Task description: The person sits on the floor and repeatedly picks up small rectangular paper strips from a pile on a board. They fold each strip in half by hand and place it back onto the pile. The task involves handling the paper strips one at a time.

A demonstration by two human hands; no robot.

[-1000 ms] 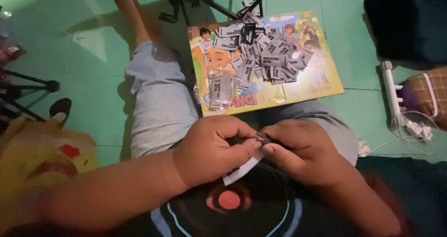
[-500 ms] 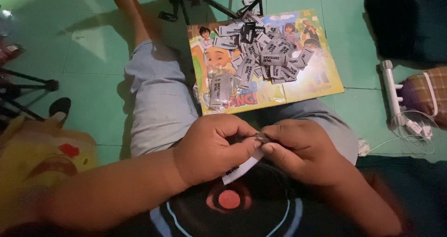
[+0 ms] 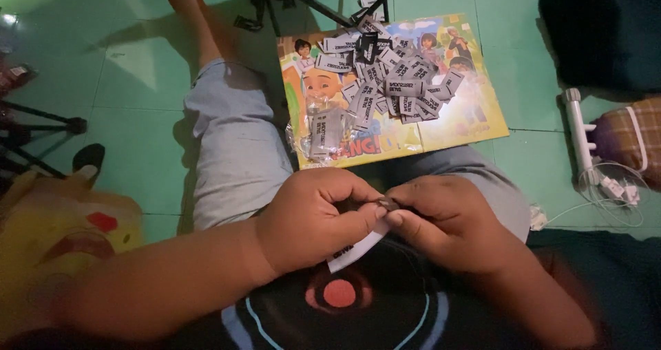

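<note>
My left hand (image 3: 313, 219) and my right hand (image 3: 444, 219) meet over my lap, fingertips pinched together on a small white fabric label (image 3: 358, 248) whose lower end hangs below the thumbs. A dark bit shows at the pinch point. In front of my knees lies a colourful cartoon picture board (image 3: 454, 119) on the green floor. On it rests a heap of several grey printed labels (image 3: 392, 81), and a clear plastic bag (image 3: 325, 133) with more labels lies at its near left corner.
My left leg in light trousers (image 3: 234, 143) stretches out to the left of the board. A black stand's legs (image 3: 317, 2) are at the top, a tripod (image 3: 41, 126) at left, a yellow cushion (image 3: 55, 240) lower left, and a white power strip with cables (image 3: 592, 157) at right.
</note>
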